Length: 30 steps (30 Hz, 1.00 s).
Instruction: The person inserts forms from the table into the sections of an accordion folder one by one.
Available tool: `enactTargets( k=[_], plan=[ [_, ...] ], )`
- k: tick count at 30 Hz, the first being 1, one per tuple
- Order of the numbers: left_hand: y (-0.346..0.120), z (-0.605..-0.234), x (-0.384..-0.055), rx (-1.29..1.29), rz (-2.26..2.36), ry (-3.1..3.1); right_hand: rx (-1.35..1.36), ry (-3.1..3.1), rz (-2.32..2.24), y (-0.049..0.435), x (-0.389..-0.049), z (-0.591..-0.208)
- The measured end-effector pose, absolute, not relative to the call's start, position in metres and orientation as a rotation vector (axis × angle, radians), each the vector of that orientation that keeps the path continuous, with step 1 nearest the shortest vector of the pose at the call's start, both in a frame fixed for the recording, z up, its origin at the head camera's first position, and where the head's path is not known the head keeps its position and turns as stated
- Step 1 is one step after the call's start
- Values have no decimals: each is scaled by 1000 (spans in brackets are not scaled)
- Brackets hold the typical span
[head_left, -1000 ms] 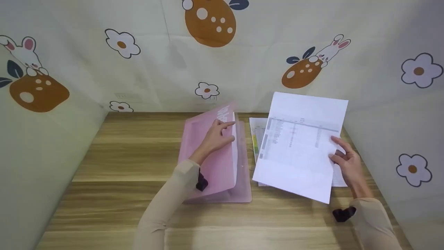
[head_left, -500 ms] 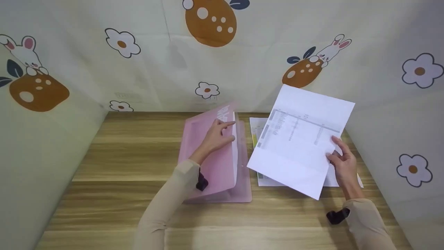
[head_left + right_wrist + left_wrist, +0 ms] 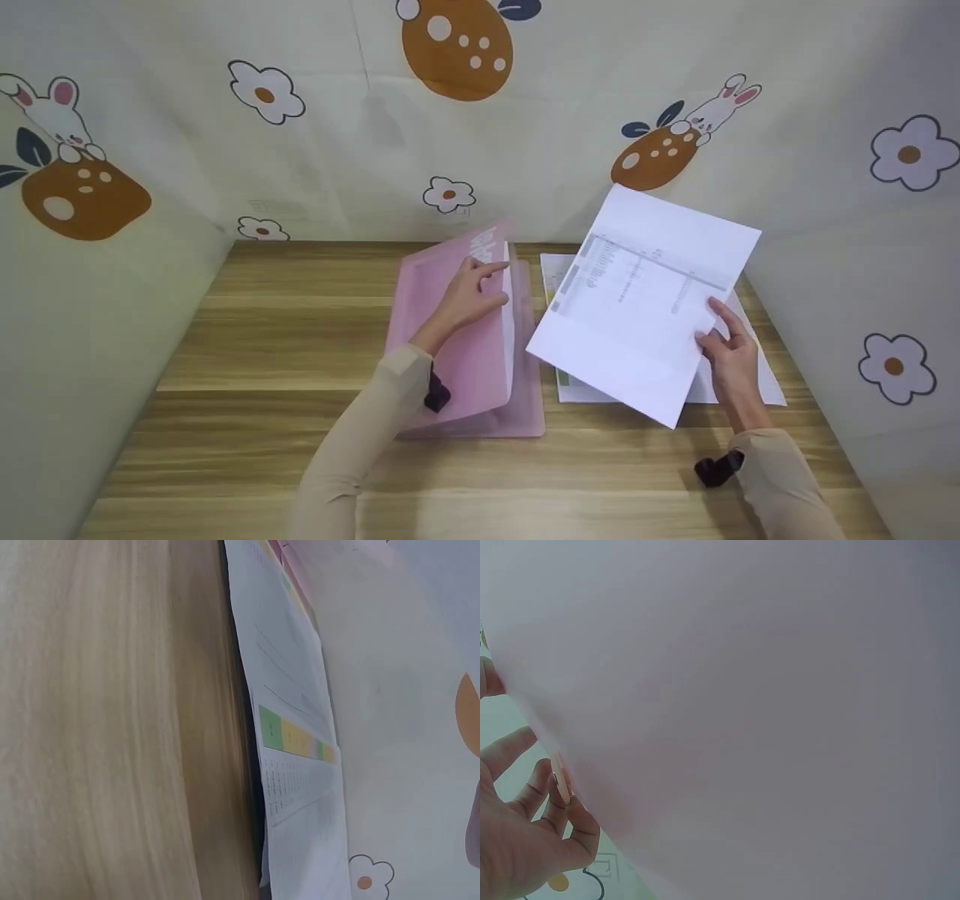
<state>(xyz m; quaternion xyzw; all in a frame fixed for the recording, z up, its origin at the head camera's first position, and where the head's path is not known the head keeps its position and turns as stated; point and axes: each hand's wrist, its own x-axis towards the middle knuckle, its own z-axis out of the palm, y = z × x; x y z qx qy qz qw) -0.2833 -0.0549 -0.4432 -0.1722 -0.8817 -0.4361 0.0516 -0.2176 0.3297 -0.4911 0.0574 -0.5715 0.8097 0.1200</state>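
Note:
The pink folder [image 3: 461, 382] lies in the middle of the table, its front cover lifted part way. My left hand [image 3: 469, 296] holds that cover by its free edge, and a white edge of paper shows just inside. In the left wrist view the pale pink cover [image 3: 750, 720] fills most of the picture, with the curled fingers [image 3: 585, 836] at its edge. To the right, my right hand [image 3: 735, 364] pinches a printed sheet of paper [image 3: 622, 349] by its right edge. It is held tilted above other papers; the right wrist view does not show the hand.
Under the raised sheet lie more printed papers [image 3: 761, 379], with a coloured band on the top page [image 3: 296, 736]. The wooden table [image 3: 262, 337] meets a patterned cloth backdrop [image 3: 337, 165] at the back and on both sides.
My right hand has moved left with the sheet, which has turned clockwise and come closer to the folder. My left hand and the cover have stayed put.

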Motion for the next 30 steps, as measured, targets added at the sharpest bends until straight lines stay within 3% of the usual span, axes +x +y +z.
enactTargets(
  k=[11,30],
  plan=[
    [-55,-443,-281,-509,-1388,-2662,-154,-1848,2253,303,-209,-481],
    [-54,-444,-284,-510,-1337,-2711,-204,-1964,2206,282,-204,-492]
  ],
)
